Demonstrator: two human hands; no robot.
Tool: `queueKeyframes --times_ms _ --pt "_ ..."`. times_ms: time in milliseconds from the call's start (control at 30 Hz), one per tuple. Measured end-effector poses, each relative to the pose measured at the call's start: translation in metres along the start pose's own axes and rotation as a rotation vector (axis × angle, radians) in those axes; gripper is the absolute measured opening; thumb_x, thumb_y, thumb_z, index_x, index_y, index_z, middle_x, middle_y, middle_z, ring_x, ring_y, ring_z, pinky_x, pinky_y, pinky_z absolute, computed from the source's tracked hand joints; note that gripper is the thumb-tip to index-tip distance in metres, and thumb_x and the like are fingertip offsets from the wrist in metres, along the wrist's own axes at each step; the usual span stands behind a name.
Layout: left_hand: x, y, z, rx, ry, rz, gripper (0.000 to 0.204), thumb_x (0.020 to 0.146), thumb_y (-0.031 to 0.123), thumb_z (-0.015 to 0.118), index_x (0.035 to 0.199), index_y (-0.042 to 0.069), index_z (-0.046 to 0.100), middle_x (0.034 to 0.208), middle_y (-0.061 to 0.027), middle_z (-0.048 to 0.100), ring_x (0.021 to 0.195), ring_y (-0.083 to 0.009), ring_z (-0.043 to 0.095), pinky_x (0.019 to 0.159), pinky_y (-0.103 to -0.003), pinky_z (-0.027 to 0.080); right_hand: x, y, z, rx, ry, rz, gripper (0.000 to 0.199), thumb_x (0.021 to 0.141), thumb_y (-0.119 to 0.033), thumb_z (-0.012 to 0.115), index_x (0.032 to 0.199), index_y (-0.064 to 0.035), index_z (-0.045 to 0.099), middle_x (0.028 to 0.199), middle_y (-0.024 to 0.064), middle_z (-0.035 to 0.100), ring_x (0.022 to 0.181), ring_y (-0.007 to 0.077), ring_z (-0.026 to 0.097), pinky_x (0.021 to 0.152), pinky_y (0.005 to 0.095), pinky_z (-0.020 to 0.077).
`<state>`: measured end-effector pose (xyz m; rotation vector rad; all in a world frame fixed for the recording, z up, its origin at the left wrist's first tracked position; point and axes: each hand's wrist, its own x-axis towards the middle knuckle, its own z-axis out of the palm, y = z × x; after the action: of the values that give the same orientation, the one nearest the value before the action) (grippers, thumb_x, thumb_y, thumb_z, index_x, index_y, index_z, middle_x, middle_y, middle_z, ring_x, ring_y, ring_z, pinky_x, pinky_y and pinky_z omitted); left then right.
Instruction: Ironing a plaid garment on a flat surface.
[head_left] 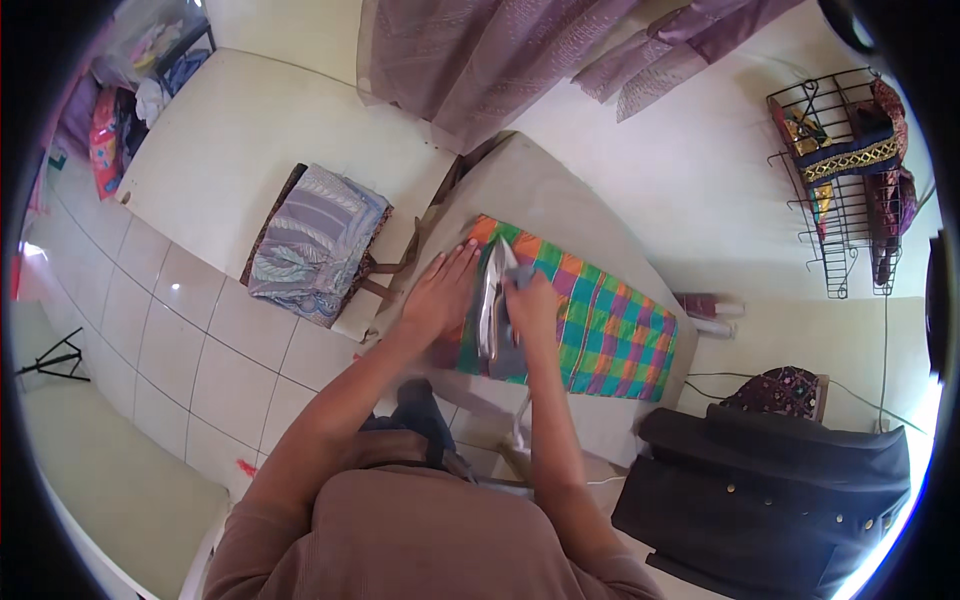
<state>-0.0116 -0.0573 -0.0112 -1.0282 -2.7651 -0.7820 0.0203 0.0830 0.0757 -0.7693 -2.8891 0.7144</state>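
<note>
A checked cloth (610,330) in green, orange and purple lies folded on the beige ironing board (580,200). My right hand (533,303) is wrapped round the handle of an iron (490,310). The iron rests on the left part of the cloth, its tip pointing away from me, and its soleplate edge shines. My left hand (440,295) lies flat with fingers stretched out on the cloth's left end, just left of the iron. A pale cord (523,420) hangs below the iron near my right forearm.
Folded patterned clothes (318,240) lie on a cream table (210,150) to the left. Purple curtains (490,60) hang at the back. A black wire rack (840,180) holding cloth items is on the right wall. A dark jacket (770,490) hangs at the lower right, beside the board.
</note>
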Motion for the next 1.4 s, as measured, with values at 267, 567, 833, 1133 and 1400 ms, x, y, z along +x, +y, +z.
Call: queueKeyframes --times_ms 267,567,833,1133,1400 --pt "-0.003 0.000 -0.009 -0.032 0.023 -0.101 0.052 0.090 0.016 0.040 0.139 0.003 0.028 0.143 -0.0127 0.032 0.133 -0.0262 0.031 0.109 -0.042 0.023 0.035 -0.013 0.007 0.013 -0.042 -0.022 0.040 0.077 -0.027 0.066 0.088 0.0094 0.056 0.086 0.0309 0.060 0.084 0.0439 0.060 0.071 0.0486 0.0482" --pt "-0.003 -0.011 -0.003 -0.155 0.116 -0.197 0.054 0.084 0.005 0.043 0.136 0.002 0.030 0.136 -0.0174 0.038 0.129 -0.0299 0.034 0.107 -0.041 0.027 -0.023 -0.025 0.019 0.043 -0.001 0.026 0.039 0.076 -0.026 0.066 0.088 0.0097 0.057 0.082 0.0310 0.060 0.081 0.0445 0.060 0.071 0.0474 0.0484" --pt "0.004 0.002 -0.016 -0.230 0.161 -0.181 0.049 0.087 0.004 0.036 0.136 0.000 0.029 0.137 -0.0186 0.037 0.130 -0.0337 0.033 0.108 -0.043 0.025 0.062 -0.041 0.028 -0.021 0.030 -0.003 0.031 0.077 -0.023 0.063 0.087 0.0057 0.059 0.084 0.0281 0.062 0.085 0.0433 0.060 0.075 0.0478 0.0490" --pt "0.002 0.003 -0.017 -0.134 0.077 -0.037 0.053 0.094 0.030 0.040 0.141 0.008 0.027 0.149 -0.0084 0.022 0.138 -0.0283 0.018 0.110 -0.054 0.010 -0.064 0.013 -0.002 0.036 -0.028 0.141 0.040 0.077 -0.021 0.065 0.101 0.0065 0.048 0.078 0.0293 0.061 0.076 0.0453 0.060 0.067 0.0512 0.0479" --pt "0.004 0.010 -0.016 0.084 -0.151 0.076 0.057 0.091 0.039 0.045 0.140 0.013 0.032 0.148 -0.0037 0.026 0.137 -0.0232 0.022 0.106 -0.062 0.010 0.025 0.027 -0.009 0.069 0.207 0.149 0.035 0.077 -0.022 0.066 0.094 0.0058 0.053 0.081 0.0283 0.062 0.079 0.0423 0.062 0.070 0.0483 0.0502"
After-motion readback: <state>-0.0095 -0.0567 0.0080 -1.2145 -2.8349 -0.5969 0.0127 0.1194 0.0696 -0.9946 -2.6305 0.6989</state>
